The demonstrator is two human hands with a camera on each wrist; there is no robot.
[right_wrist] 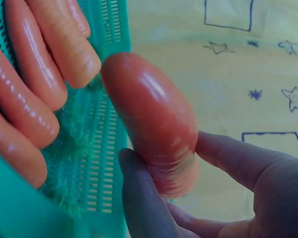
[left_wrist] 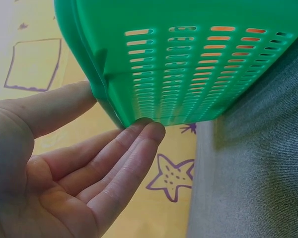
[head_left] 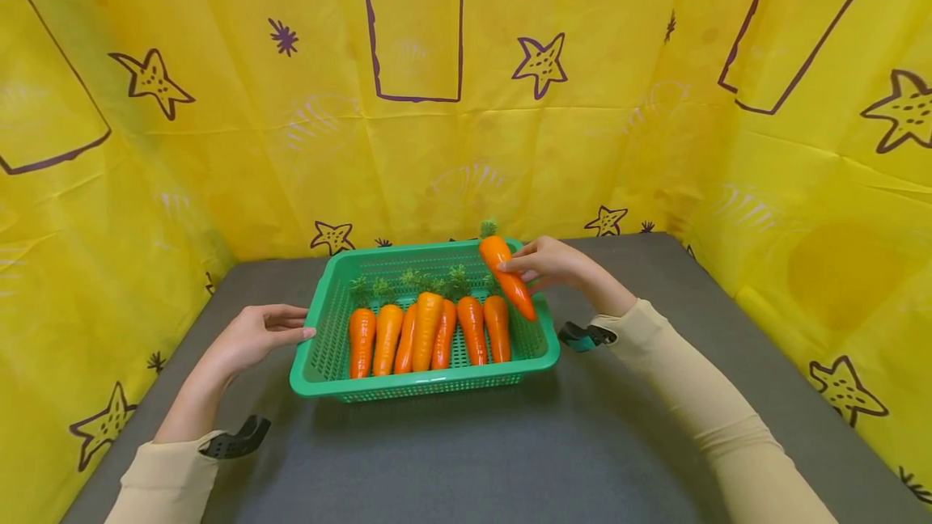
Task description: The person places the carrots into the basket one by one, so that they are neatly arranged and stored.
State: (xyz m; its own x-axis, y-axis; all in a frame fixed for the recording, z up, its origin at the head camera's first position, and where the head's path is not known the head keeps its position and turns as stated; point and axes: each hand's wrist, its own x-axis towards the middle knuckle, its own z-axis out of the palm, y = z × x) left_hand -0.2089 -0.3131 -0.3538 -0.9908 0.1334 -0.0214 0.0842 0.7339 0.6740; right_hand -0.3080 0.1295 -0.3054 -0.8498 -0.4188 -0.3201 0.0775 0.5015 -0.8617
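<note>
A green plastic basket (head_left: pixel 429 378) with slotted sides holds several orange carrots (head_left: pixel 427 330) lying side by side, their frilly green tops toward the back wall. My left hand (head_left: pixel 251 338) is at the basket's left side; in the left wrist view its thumb (left_wrist: pixel 64 106) meets the rim and its fingertips (left_wrist: pixel 151 130) lie against the outer wall. Over the basket's right end, my right hand (head_left: pixel 557 261) pinches one carrot (head_left: pixel 507 273) between thumb and fingers. That carrot tilts, tip down toward the right front, with its short green top up.
The basket stands on a dark grey cloth-covered table (head_left: pixel 437 459). Yellow curtains (head_left: pixel 415 168) printed with purple stars and frames enclose the back and both sides. Black wrist mounts (head_left: pixel 236 437) sit at both cuffs.
</note>
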